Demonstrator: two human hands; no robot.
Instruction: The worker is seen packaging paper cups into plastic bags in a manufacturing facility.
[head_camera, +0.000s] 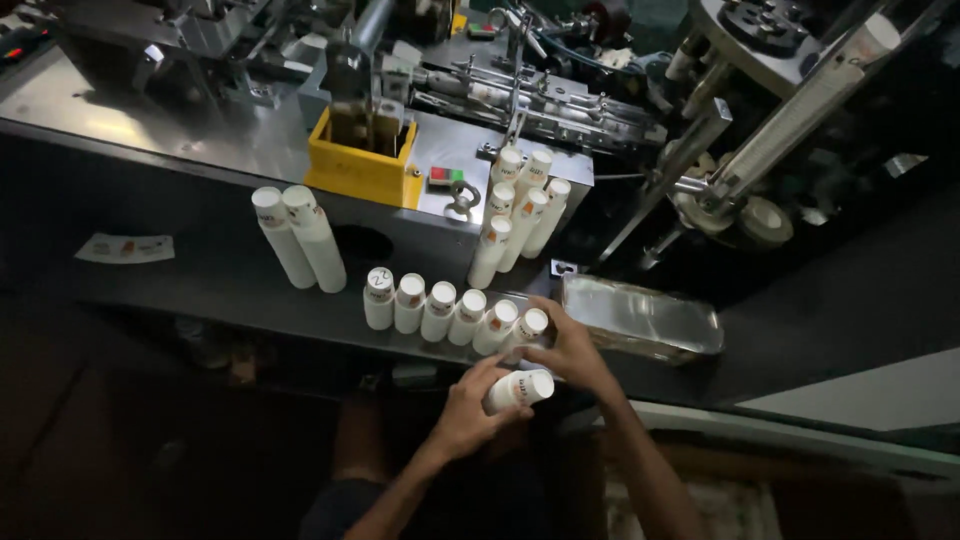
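My left hand (470, 408) grips a short stack of white paper cups (520, 389) lying sideways below the dark shelf edge. My right hand (570, 345) rests against the right end of a row of several upright cup stacks (440, 305) on the shelf, its fingers touching the last stack (530, 325). Behind the row, several taller stacks (520, 215) lean against the machine. Two more tall stacks (300, 238) stand to the left.
A dark shelf (200, 280) runs along a metal machine with a yellow holder (362, 160). A shiny foil tray (640, 318) lies to the right of my hands. A flat printed paper blank (125, 248) lies at far left. Rollers and rods fill the upper right.
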